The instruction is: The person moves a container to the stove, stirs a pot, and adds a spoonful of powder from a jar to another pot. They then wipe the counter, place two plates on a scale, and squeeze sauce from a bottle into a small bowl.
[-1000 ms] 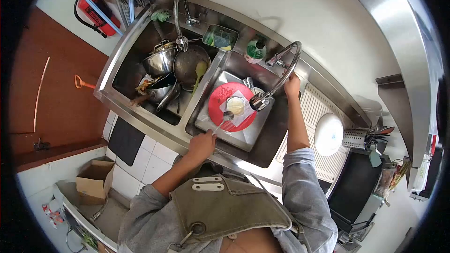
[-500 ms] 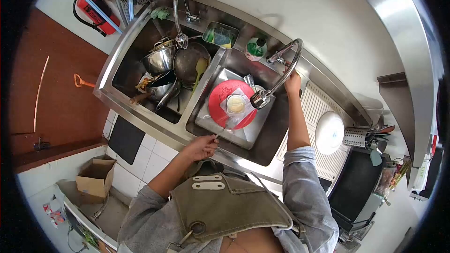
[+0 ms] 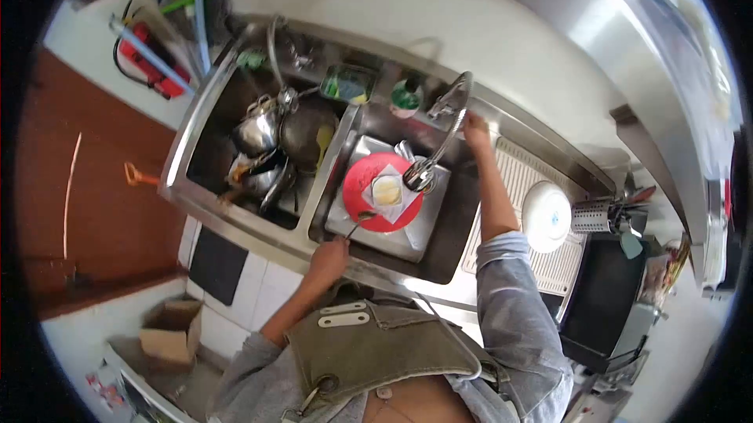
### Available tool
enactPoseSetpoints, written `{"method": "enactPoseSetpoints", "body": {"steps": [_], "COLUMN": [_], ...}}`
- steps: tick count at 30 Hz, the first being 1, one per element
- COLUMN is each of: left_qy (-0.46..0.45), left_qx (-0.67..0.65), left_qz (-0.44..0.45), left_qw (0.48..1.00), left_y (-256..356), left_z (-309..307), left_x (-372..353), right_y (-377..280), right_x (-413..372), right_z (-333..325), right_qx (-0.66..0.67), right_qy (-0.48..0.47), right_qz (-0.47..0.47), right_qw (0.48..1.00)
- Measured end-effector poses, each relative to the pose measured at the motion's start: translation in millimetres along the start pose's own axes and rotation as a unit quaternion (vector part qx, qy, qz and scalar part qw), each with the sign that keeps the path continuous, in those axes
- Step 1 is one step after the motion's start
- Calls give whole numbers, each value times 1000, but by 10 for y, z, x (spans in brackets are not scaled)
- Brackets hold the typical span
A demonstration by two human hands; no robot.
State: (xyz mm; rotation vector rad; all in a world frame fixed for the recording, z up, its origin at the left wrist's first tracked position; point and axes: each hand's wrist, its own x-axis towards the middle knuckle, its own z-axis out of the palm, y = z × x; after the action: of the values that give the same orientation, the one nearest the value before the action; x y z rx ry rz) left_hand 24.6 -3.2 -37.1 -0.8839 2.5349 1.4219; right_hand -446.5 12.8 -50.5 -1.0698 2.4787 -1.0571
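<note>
My left hand (image 3: 328, 260) is closed around the handle of a spoon (image 3: 364, 217) at the front edge of the right sink basin. The spoon's bowl reaches over the rim of a red plate (image 3: 357, 181). On that plate sits a small square container (image 3: 386, 191) with pale yellow contents, on a whitish sheet. My right hand (image 3: 475, 131) is at the base of the right spring-neck tap (image 3: 455, 129), fingers closed at its handle and partly hidden. The tap's spray head (image 3: 416, 177) hangs over the plate's right edge.
Pots and a frying pan (image 3: 302, 137) crowd the left basin. A green soap bottle (image 3: 406, 99) and a sponge tray (image 3: 347, 83) stand behind the basins. On the right, an upturned white bowl (image 3: 545, 217) rests on a ribbed drainboard (image 3: 502, 188), beside a utensil holder (image 3: 591, 217).
The spoon has drawn back slightly toward me and now shows at the plate's near rim. My right hand stays at the tap. The whole view has shifted and tilted.
</note>
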Motion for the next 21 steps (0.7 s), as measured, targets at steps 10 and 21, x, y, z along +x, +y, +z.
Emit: {"method": "enactPoseSetpoints", "body": {"steps": [10, 21], "left_qy": [220, -114], "left_qx": [151, -591], "left_qz": [159, -141], "left_qw": [951, 786], "left_y": [82, -35], "left_z": [148, 635], "left_x": [276, 703], "right_y": [-224, -143], "right_x": [-2602, -3795], "right_z": [-63, -3291], "right_qx": [202, 5], "right_qy": [113, 609], "right_qz": [149, 54], "right_qw": [961, 791]}}
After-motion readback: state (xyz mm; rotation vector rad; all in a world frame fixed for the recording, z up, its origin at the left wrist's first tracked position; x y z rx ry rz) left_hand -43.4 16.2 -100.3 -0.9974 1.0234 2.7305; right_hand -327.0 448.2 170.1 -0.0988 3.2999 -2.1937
